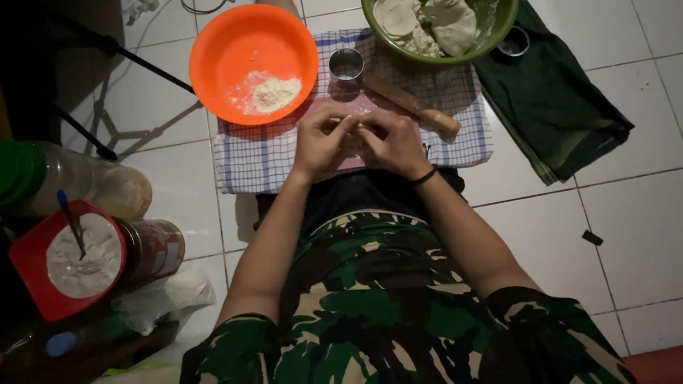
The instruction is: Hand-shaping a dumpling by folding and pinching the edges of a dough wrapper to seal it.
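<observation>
My left hand [321,142] and my right hand [393,144] meet fingertip to fingertip over a pink board [370,107] on a blue-checked cloth [260,156]. They pinch a small pale piece of dough [356,129] between them, mostly hidden by the fingers. A black band circles my right wrist. Just beyond the hands lie a wooden rolling pin [413,105] and a small round metal cutter [346,65].
An orange bowl [235,43] with some flour sits at the cloth's far left. A green bowl [491,35] of dough stands at the far right, beside a dark green cloth [551,107]. At my left are a red tub [32,274] of white filling, jars and a bottle.
</observation>
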